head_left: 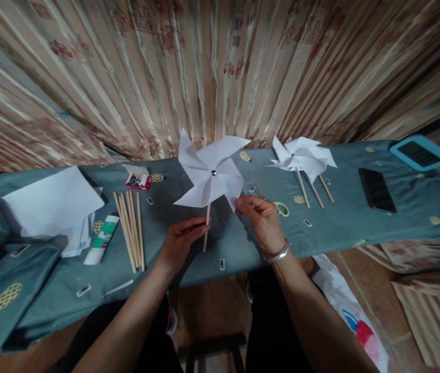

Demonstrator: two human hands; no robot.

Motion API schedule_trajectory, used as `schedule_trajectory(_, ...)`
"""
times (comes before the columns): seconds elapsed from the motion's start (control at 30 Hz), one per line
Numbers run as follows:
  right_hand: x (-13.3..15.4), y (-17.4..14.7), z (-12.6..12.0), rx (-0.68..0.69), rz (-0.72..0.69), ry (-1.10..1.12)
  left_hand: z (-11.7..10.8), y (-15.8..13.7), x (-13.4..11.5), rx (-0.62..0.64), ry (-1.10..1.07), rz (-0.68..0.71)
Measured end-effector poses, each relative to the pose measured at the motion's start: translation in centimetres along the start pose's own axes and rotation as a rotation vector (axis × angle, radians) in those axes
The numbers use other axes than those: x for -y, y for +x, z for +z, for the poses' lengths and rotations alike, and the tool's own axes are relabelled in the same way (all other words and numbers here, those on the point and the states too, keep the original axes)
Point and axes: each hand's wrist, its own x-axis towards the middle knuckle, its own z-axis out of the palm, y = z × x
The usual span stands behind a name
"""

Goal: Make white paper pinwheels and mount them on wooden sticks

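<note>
A white paper pinwheel point(223, 173) with a shiny metal pin at its centre stands upright in front of me, above the cloth. My left hand point(183, 238) pinches its wooden stick point(207, 228) below the blades. With thumb and forefinger, my right hand point(260, 215) grips the tip of the lower right blade; a silver bracelet circles that wrist. Behind the right hand lie scissors point(282, 209) with a pale green handle, partly hidden. Further right, several finished-looking white pinwheels point(301, 158) overlap, their sticks pointing towards me.
On the teal cloth point(188, 274) at left are white paper sheets point(54, 202), a glue tube point(102, 241), several wooden sticks point(130, 233) and a small red box of pins point(138, 180). A black phone point(377, 190) and a blue-framed device point(422, 153) lie right. Curtains point(212, 67) hang behind.
</note>
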Motion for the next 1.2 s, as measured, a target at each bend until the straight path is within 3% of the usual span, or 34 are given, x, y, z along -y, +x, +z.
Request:
schedule_trajectory(0.43, -0.2, -0.8, 1.1, 0.063, 0.078, 0.05, 0.2, 0.1, 0.1, -0.018, 0.007, -0.004)
schedule_trajectory(1.2, -0.4, -1.4, 1.9, 0.167, 0.071, 0.01, 0.5, 0.1, 0.3, 0.012, 0.031, 0.022)
